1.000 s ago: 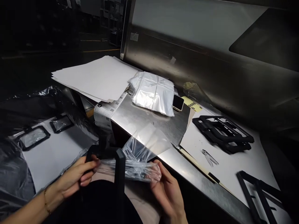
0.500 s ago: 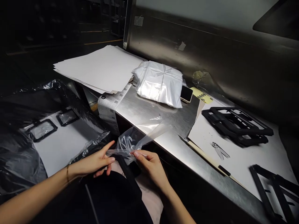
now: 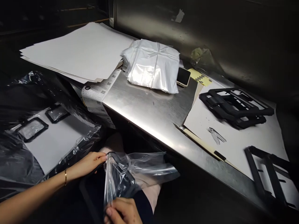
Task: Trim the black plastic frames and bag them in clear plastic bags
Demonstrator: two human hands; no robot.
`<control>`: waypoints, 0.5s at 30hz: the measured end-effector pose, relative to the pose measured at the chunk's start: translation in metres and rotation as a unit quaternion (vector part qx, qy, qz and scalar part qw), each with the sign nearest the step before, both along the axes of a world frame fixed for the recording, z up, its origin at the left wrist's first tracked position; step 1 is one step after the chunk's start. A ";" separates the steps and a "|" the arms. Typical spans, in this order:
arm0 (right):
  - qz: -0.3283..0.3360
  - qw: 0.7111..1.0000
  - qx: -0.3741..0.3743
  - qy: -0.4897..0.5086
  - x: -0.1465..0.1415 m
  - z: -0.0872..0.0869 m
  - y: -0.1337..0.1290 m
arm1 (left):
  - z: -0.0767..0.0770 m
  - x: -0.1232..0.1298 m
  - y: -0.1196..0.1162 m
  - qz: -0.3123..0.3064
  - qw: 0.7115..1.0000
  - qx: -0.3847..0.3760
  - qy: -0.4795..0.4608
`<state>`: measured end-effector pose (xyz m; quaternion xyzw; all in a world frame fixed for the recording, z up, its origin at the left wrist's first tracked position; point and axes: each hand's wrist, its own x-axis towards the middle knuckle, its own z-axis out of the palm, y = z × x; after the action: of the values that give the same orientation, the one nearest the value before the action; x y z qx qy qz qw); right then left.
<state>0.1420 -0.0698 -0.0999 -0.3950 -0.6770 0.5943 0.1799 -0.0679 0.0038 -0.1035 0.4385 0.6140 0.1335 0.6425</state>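
Note:
Over the lap lies a clear plastic bag (image 3: 149, 165), with a black frame (image 3: 126, 174) partly inside it. My left hand (image 3: 91, 163) pinches the bag and the frame's corner at the upper left, a gold bracelet on its wrist. Nearer the bottom edge, my right hand (image 3: 122, 211) is closed on the bag's gathered plastic. Some of the frame is hidden by reflections and by the dark clothing around it.
The metal table (image 3: 144, 105) bears a tied stack of plastic bags (image 3: 154, 65), white sheets (image 3: 77, 49), a phone (image 3: 183, 77), black frames (image 3: 235, 107), nail clippers (image 3: 216, 135) and a knife (image 3: 201, 141). A dark plastic-lined container (image 3: 70, 155) at left holds two small frames.
My right hand has moved down and toward me, drawing the bag over the frame. My left hand has gone from spread fingers to a pinch. The view has shifted downward.

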 end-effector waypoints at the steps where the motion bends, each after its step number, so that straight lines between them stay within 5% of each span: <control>1: -0.013 0.999 -0.030 0.004 -0.006 -0.002 0.004 | -0.004 -0.003 0.002 0.002 1.000 0.006 0.015; 4: -0.067 0.995 -0.076 -0.007 -0.010 -0.006 0.027 | -0.014 -0.007 0.004 0.004 0.999 -0.022 0.029; 8: -0.117 0.991 -0.047 -0.054 0.009 -0.005 0.069 | -0.016 0.002 0.012 0.012 0.997 -0.075 0.004; 15: -0.131 0.980 0.108 -0.107 0.045 0.037 0.125 | 0.024 0.019 0.041 0.034 0.990 -0.103 -0.089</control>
<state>0.1869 0.0554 -0.0633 -0.5193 -0.6952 0.4435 0.2244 -0.0492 0.0450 -0.0795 0.3347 0.5794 0.1300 0.7317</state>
